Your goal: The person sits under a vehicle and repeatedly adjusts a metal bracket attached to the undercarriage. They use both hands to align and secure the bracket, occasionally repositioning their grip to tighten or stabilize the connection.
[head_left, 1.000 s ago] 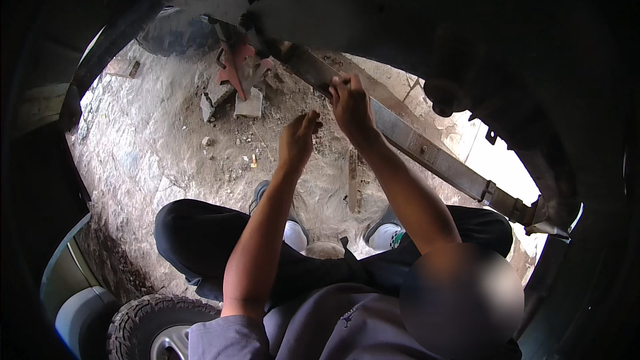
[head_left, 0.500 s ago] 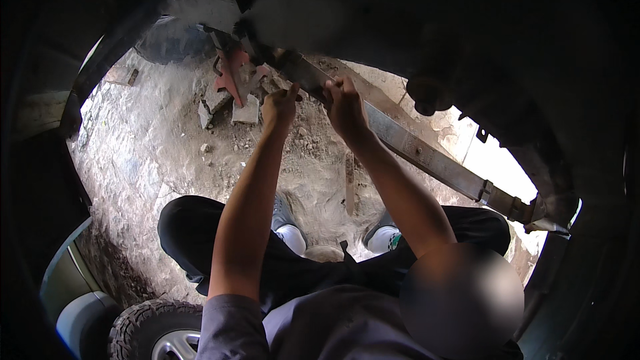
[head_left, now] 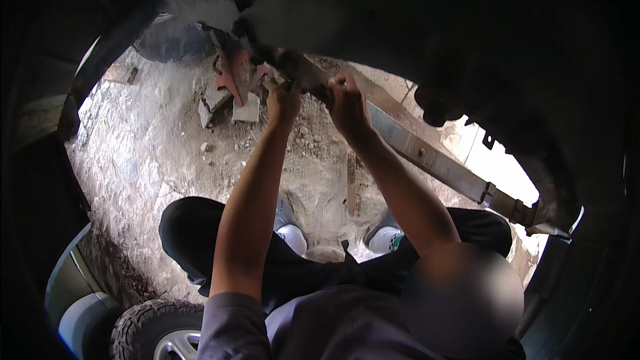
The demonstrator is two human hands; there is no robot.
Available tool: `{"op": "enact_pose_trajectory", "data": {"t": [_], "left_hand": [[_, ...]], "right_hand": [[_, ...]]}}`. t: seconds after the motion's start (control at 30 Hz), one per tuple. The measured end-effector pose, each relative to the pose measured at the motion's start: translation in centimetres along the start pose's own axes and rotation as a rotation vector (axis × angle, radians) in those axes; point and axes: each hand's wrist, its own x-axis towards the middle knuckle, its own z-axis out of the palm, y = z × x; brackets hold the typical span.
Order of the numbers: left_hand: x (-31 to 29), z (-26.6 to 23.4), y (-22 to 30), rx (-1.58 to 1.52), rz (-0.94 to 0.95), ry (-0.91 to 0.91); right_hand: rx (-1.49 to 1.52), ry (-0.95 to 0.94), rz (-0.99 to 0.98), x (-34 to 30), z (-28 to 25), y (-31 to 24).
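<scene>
Both hands reach up to the front end of a leaf spring [head_left: 427,153] that runs diagonally under a vehicle. The left hand [head_left: 283,101] is closed around the spring's end by a rusty red bracket [head_left: 233,77]. The right hand [head_left: 347,103] grips the spring just beside it. A tyre [head_left: 150,327] stands lower left on the dirt ground [head_left: 153,153].

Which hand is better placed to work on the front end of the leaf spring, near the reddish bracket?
Probably the left hand: it is at the end of the leaf spring, beside the reddish bracket. The right hand grips the spring a little farther back, so it suits steadying.
</scene>
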Motion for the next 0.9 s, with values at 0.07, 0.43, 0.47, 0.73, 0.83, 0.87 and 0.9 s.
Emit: {"op": "enact_pose_trajectory", "data": {"t": [0.07,0.43,0.47,0.73,0.83,0.87,0.9], "left_hand": [[-0.3,0.3,-0.6,0.0,-0.009,-0.021],[0.2,0.3,-0.8,-0.002,-0.088,-0.051],[0.0,0.1,-0.6,0.008,-0.085,-0.037],[0.1,0.6,-1.1,0.015,-0.043,-0.028],[0.1,0.2,-1.2,0.078,-0.037,-0.03],[0.2,0.2,-1.2,0.06,-0.014,-0.022],[0.1,0.3,-1.3,0.046,0.007,-0.02]], "right_hand": [[-0.02,0.023,0.0,0.0,-0.2,-0.2],[-0.023,0.058,0.005,-0.4,0.6,0.2],[-0.011,0.036,0.021,-1.1,0.5,-0.2],[0.02,0.086,-0.086,-0.1,0.2,0.4],[0.068,0.023,-0.046,-1.6,-0.2,-0.2],[0.065,0.021,-0.042,-1.0,-0.3,0.1],[0.062,0.019,-0.031,-0.7,-0.3,0.6]]}}
